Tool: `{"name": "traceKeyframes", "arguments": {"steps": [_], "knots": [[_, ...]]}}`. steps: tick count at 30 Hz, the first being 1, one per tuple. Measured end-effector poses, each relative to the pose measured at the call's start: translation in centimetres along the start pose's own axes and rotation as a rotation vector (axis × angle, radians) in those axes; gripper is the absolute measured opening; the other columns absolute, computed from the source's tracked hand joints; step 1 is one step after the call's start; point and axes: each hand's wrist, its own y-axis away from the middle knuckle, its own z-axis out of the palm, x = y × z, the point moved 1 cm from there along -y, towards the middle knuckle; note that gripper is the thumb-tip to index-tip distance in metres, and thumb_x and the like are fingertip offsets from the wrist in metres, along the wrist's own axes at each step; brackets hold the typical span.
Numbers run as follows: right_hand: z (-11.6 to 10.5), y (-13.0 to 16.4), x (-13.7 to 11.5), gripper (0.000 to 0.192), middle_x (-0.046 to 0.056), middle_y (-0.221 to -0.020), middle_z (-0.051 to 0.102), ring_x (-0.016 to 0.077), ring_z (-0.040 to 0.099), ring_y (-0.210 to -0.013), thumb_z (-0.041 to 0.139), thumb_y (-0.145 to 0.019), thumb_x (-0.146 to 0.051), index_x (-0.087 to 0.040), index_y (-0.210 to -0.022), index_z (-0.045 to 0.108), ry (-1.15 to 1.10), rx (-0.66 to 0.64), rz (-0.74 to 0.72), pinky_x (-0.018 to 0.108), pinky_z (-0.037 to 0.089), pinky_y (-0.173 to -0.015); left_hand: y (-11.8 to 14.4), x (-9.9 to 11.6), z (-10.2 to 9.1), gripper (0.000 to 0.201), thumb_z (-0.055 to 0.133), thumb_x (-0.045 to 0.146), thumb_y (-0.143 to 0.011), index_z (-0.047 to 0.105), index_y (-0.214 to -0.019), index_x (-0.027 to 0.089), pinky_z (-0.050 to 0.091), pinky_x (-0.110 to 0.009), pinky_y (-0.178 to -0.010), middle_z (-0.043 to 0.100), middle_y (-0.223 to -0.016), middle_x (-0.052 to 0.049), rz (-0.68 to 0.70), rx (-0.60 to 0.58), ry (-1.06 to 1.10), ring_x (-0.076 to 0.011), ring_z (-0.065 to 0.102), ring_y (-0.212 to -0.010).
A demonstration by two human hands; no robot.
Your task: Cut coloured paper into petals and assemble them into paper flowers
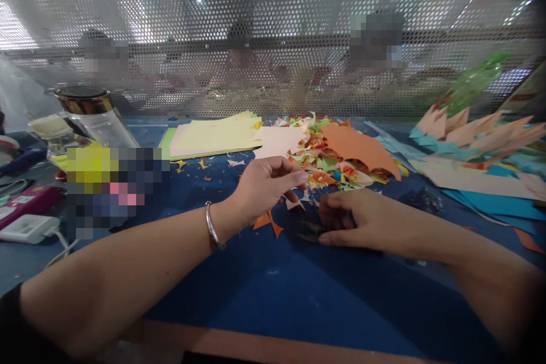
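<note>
- Nearest, the left hand (267, 185) pinches a small paper scrap (295, 203), fingers loosely curled.
- Right hand (362, 219) lies flat, closed over dark scissors (309, 231), steadying them near the scrap pile (336, 159).

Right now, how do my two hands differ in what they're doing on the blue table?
The left hand is raised, fingers pinched near a small pale paper scrap; the right hand lies low, covering a dark tool I cannot identify. The left wrist wears a silver bangle; the right wrist is bare. Both work beside the heap of coloured paper scraps.
</note>
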Motion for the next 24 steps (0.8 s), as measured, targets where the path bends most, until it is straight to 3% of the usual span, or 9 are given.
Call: {"name": "traceKeyframes", "arguments": {"steps": [3, 8, 12, 15, 17, 24], "knots": [[-0.3, 0.3, -0.3, 0.032, -0.001, -0.062, 0.061, 0.0148, 0.051, -0.055, 0.074, -0.083, -0.051, -0.023, -0.076, 0.060, -0.049, -0.032, 0.007, 0.028, 0.036, -0.051, -0.1, -0.1, -0.1, 0.020, 0.076, 0.034, -0.087, 0.066, -0.081, 0.017, 0.042, -0.021, -0.054, 0.075, -0.084, -0.002, 0.014, 0.008, -0.009, -0.0050, 0.062, -0.058], [-1.7, 0.4, 0.7, 0.038, 0.000, -0.062, 0.059, 0.0151, 0.050, -0.055, 0.070, -0.085, -0.056, -0.024, -0.069, 0.056, -0.004, 0.059, -0.059, 0.030, 0.034, -0.052, -0.2, -0.2, -0.2, 0.021, 0.075, 0.036, -0.087, 0.066, -0.082, 0.018, 0.042, -0.022, -0.055, 0.076, -0.085, -0.002, -0.008, 0.028, -0.015, -0.0055, 0.062, -0.058], [-2.5, 0.2, 2.8, 0.049, 0.001, -0.055, 0.056, 0.0161, 0.049, -0.050, 0.070, -0.084, -0.066, -0.025, -0.063, 0.054, 0.149, 0.245, -0.003, 0.032, 0.033, -0.050, -0.1, -0.1, -0.1, 0.021, 0.075, 0.034, -0.087, 0.063, -0.079, 0.018, 0.042, -0.023, -0.056, 0.076, -0.085, -0.002, -0.043, 0.039, 0.023, -0.0050, 0.061, -0.056], [-2.4, 0.0, 3.4, 0.048, 0.003, -0.059, 0.062, 0.0179, 0.054, -0.051, 0.072, -0.081, -0.071, -0.025, -0.072, 0.062, 0.227, 0.442, 0.059, 0.032, 0.037, -0.051, -0.1, -0.1, 0.0, 0.021, 0.076, 0.033, -0.087, 0.063, -0.079, 0.018, 0.041, -0.023, -0.056, 0.075, -0.083, -0.001, -0.064, 0.033, 0.048, -0.0052, 0.061, -0.057], [-1.9, -0.1, 2.9, 0.047, 0.004, -0.062, 0.065, 0.0184, 0.057, -0.052, 0.071, -0.082, -0.071, -0.025, -0.078, 0.065, 0.246, 0.504, 0.081, 0.032, 0.039, -0.051, -0.1, -0.1, 0.0, 0.021, 0.076, 0.032, -0.088, 0.063, -0.080, 0.018, 0.040, -0.023, -0.055, 0.074, -0.082, -0.001, -0.067, 0.029, 0.069, -0.0049, 0.061, -0.056], [0.3, -1.2, 0.3, 0.029, 0.004, -0.067, 0.070, 0.0181, 0.062, -0.058, 0.065, -0.090, -0.049, -0.023, -0.077, 0.063, 0.267, 0.280, 0.051, 0.031, 0.042, -0.055, 0.2, 0.0, 0.4, 0.020, 0.075, 0.029, -0.088, 0.061, -0.079, 0.017, 0.041, -0.022, -0.052, 0.071, -0.077, 0.001, -0.081, -0.042, 0.125, -0.0051, 0.064, -0.052]]}}
